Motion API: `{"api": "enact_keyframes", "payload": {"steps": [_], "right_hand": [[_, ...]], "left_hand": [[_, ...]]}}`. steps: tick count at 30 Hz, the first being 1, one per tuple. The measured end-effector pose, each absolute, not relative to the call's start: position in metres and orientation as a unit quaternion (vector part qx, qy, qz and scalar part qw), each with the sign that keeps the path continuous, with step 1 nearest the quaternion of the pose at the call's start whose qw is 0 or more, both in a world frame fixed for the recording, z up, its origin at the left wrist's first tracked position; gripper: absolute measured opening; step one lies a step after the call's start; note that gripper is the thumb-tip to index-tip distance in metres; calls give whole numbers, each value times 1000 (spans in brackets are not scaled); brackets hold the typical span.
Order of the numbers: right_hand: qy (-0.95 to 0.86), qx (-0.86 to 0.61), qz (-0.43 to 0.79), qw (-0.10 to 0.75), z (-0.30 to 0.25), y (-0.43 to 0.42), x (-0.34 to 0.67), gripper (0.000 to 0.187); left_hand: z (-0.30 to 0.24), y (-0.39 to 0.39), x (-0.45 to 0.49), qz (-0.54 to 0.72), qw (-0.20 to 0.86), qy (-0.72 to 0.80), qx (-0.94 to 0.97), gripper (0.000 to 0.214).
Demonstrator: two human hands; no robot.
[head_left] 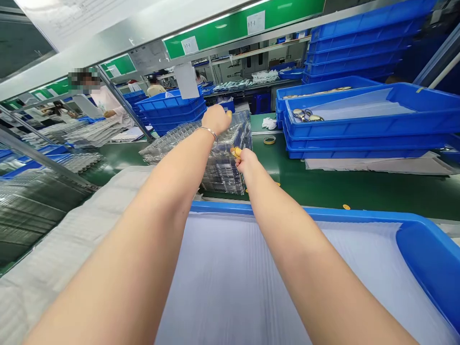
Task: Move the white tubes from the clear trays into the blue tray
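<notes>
The person's left hand (215,119) is resting over the upper part of a stack of clear plastic trays (224,175), which is standing on the green bench (316,184) just beyond a large blue bin (359,214). Its fingers are curling inward, and the back of the hand is hiding whether they are gripping a tray. The right hand (246,160) is lying lower, at the right side of the same stack, with thumb and fingers bending together at the edge; whether plastic is being pinched between them cannot be told. Both hands are wearing yellow finger coverings (236,152), and a bracelet (210,133) is encircling the left wrist.

In the foreground, a white sheet (219,278) is lining the blue bin beneath the forearms. To the right of the trays, a roll of tape (269,140) is lying flat near a crumpled white item (269,123). Farther right, stacked blue trays (370,125) are sitting on the bench, the front one holding shiny metallic pieces (307,115). At the far left, a co-worker (111,98) is standing behind other clear trays (95,132).
</notes>
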State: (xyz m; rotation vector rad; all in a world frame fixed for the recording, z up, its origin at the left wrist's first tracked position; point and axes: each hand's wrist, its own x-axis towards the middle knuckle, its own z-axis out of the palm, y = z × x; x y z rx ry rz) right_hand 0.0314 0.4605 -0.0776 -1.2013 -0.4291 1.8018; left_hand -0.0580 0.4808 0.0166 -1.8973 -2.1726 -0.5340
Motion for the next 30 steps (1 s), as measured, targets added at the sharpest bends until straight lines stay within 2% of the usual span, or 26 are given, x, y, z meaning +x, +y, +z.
{"api": "enact_keyframes", "payload": {"steps": [5, 9, 15, 20, 30], "right_hand": [[-176, -479, 726, 460, -78, 458, 32, 19], [-172, -481, 727, 458, -77, 458, 32, 18], [-155, -493, 723, 458, -75, 456, 31, 20], [-155, -498, 714, 467, -74, 452, 30, 22], [-196, -504, 700, 467, -81, 458, 26, 18]], "left_hand": [[-15, 454, -75, -117, 49, -687, -715, 32], [-25, 433, -120, -123, 45, -660, -740, 35], [-27, 427, -178, -136, -11, -681, -720, 36], [-21, 442, -183, -130, -60, -691, -709, 28], [-3, 458, -193, -171, -82, -688, -700, 28]]}}
